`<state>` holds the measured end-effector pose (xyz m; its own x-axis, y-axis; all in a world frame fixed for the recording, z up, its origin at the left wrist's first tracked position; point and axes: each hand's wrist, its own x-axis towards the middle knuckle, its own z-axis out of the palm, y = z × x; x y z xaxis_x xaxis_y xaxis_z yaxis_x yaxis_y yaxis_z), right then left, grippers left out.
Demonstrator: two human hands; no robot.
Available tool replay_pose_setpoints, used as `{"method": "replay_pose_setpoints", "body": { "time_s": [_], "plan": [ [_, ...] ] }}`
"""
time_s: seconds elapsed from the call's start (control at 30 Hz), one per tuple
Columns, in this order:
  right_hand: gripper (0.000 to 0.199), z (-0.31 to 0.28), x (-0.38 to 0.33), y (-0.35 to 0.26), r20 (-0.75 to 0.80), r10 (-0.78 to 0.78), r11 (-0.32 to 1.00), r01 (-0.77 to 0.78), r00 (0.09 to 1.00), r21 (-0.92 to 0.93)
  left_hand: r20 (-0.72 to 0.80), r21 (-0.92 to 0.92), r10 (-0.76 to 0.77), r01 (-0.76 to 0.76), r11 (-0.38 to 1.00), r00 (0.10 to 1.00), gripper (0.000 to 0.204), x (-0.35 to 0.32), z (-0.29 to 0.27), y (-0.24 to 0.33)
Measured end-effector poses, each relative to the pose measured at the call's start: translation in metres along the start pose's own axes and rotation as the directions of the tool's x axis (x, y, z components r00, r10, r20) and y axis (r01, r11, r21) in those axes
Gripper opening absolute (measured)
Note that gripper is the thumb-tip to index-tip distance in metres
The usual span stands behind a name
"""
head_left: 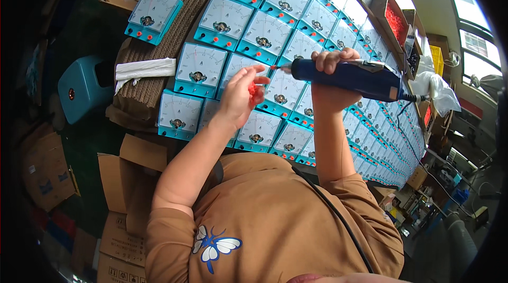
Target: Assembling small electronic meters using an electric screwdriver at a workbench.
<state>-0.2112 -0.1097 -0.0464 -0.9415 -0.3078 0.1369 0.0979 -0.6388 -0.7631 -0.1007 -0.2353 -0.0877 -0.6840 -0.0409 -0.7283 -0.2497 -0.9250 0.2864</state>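
Note:
My right hand is wrapped round a dark blue electric screwdriver, held level above the rows of meters with its bit pointing left. Close to the bit are the fingertips of my left hand. Several small red plastic caps lie in its curled fingers. A speck of red shows at the screwdriver's tip, too small to name surely. Beneath both hands are analogue panel meters with white dials and teal bases. Red and black terminals line their lower edges, and my hands hide part of several meters.
At the left, a folded white cloth and a separate meter rest on corrugated cardboard. A teal stool stands beyond. Boxes of red parts line the far side. The screwdriver's cord trails right. An open carton sits beside me.

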Motion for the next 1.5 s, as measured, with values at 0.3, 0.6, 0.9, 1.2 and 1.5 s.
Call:
{"method": "replay_pose_setpoints", "body": {
  "time_s": [0.3,0.6,0.9,1.2,1.5],
  "plan": [
    [0.055,-0.006,0.008,0.036,0.128,-0.039,0.975,0.066,0.991,-0.214,0.131,0.128,-0.026,0.01,0.992,0.991,0.02,-0.006,-0.03,-0.002],
    [0.019,0.008,-0.007,0.051,0.36,0.031,0.969,0.061,0.932,-0.241,0.227,0.11,-0.018,-0.007,0.994,0.974,0.021,-0.008,-0.026,-0.001],
    [0.039,-0.01,0.016,-0.008,-0.019,0.029,0.989,-0.026,0.999,0.147,0.253,0.07,0.057,-0.078,0.995,0.966,0.016,-0.003,-0.02,0.001],
    [0.04,-0.006,-0.017,-0.032,0.109,0.141,0.957,-0.164,0.984,0.24,0.321,0.04,-0.09,0.082,0.996,0.943,0.014,-0.011,-0.002,-0.008],
    [0.034,-0.036,-0.013,-0.047,-0.061,0.068,0.975,-0.053,0.996,0.214,0.205,0.167,0.042,-0.077,0.983,0.978,0.013,0.013,-0.014,0.027]
  ]
}}
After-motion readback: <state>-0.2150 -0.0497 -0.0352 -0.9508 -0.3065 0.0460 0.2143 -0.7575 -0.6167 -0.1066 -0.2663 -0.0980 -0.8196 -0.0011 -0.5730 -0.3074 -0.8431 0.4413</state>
